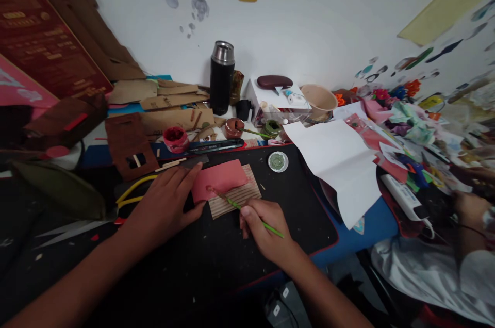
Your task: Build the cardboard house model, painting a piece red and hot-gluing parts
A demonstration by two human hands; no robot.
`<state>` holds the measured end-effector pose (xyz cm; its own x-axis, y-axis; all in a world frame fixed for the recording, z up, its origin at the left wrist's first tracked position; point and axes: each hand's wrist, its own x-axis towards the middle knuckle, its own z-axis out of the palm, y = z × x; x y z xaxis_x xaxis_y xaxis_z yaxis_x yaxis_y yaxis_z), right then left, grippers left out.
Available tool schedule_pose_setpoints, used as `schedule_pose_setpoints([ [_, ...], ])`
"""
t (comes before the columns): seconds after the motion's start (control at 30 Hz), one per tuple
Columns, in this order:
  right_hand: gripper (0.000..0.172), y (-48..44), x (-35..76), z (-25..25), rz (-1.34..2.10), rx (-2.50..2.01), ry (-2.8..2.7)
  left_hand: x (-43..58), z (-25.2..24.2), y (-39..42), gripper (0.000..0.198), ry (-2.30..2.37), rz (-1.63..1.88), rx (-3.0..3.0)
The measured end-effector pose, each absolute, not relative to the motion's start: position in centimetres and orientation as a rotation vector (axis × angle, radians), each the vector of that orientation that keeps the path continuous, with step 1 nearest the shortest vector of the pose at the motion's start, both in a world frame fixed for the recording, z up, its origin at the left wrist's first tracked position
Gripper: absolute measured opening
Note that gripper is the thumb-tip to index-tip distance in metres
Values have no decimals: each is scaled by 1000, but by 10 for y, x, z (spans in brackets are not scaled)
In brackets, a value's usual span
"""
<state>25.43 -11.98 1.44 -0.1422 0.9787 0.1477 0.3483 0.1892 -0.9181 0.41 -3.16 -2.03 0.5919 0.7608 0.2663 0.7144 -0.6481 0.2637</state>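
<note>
My right hand (263, 227) is closed round a thin green paintbrush (247, 212), whose tip rests on a pink-red painted card piece (218, 179). That piece lies on a sheet of ribbed brown cardboard (240, 198) on the black mat (294, 214). Flat on the mat lies my left hand (168, 204), fingers stretched out, its fingertips pressing the left edge of the pink piece. A small round lid with green paint (277, 161) sits just beyond the cardboard.
Open pots of red paint (176, 139) and brown paint (233, 127), a black flask (221, 78), cardboard scraps, a folded white paper (336, 163) and a beige bowl (319, 99) crowd the back. Another person's hand (469, 209) works at the right among coloured paper bits.
</note>
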Motion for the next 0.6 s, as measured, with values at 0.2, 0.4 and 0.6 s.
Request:
schedule_pose_setpoints([
  [0.2, 52, -124, 263, 13, 964, -1314, -1618, 3, -21, -31, 75, 1249, 531, 2688],
  [0.4, 53, -127, 281, 11, 977, -1398, -1470, 3, -22, -31, 74, 1252, 524, 2705],
  [0.6, 54, -130, 292, 12, 917, -1477, -1378, 3, -21, -32, 72, 1258, 503, 2741],
])
